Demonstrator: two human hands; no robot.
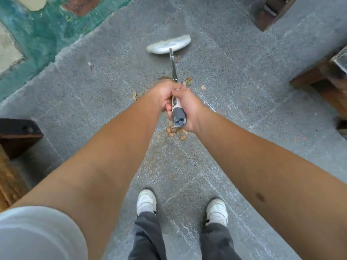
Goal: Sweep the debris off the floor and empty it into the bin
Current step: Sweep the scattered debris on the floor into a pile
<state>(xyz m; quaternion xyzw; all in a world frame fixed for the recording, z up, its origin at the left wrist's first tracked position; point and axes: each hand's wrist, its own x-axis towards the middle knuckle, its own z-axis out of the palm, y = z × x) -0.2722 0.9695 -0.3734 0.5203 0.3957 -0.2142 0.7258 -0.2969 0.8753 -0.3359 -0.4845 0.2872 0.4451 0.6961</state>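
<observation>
A broom with a metal handle and a pale, blurred head reaches out over the grey tiled floor. My left hand grips the handle's upper part. Just behind it, my right hand grips the grey-capped end. Dry leaf debris lies in a small pile below my hands. More brown scraps lie scattered near the handle, and one scrap sits off to the left. No bin is in view.
A green rug covers the floor at the upper left. Dark wooden furniture legs stand at the left edge and at the right. Another wooden piece is at the top right. My white shoes stand on the tiles below.
</observation>
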